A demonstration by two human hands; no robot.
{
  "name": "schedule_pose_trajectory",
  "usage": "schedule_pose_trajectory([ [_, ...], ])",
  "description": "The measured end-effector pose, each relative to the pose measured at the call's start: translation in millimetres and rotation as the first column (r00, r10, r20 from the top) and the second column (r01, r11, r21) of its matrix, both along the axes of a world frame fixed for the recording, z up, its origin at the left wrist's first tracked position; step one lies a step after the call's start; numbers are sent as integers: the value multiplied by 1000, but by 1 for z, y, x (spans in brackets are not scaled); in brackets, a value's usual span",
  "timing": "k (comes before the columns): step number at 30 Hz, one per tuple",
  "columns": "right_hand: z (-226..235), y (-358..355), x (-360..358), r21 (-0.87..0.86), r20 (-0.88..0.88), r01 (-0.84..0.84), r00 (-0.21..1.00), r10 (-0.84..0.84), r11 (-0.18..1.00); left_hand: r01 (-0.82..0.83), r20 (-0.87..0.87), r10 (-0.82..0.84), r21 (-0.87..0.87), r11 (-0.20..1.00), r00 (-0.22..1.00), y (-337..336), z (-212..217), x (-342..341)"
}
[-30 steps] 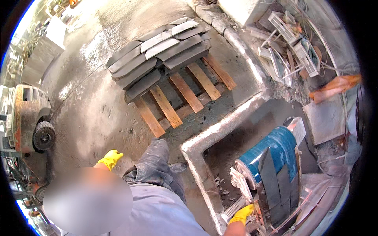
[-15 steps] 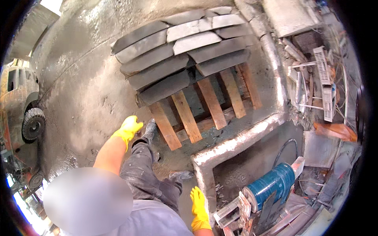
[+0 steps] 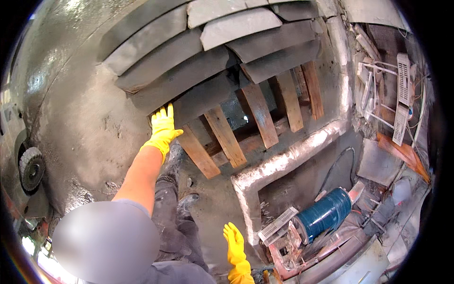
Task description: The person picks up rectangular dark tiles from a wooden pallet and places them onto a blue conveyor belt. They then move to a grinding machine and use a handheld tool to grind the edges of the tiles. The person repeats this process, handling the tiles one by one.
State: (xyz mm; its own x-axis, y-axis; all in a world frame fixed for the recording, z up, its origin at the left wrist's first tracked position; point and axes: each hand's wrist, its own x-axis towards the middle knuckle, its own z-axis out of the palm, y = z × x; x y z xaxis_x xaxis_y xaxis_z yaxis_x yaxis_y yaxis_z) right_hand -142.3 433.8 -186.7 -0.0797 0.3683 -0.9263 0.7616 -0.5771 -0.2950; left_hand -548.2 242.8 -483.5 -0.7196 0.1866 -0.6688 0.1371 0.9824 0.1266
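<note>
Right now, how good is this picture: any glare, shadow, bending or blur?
Head view: the slabs look bowed by the wide lens, with black at the corners; glare whitens the curb and shines in patches on the floor; dark shadow lies between the boards; an oval at lower left is blurred over; the left hand looks fairly crisp.
</note>
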Motion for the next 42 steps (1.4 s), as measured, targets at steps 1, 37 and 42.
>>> schedule_pose_trajectory([
  [1,4,-1,12,6,47,21,999,-21,1000,-8,-28,8,-28,1000,1000,10,-8,2],
  [37,11,-29,-54,-19,62,121,991,-120,992,21,-450,83,221,975,889,243,1,-219],
  [42,-5,-31,-11,54,32,188,981,-190,981,68,-485,-29,63,996,874,251,-21,-234],
])
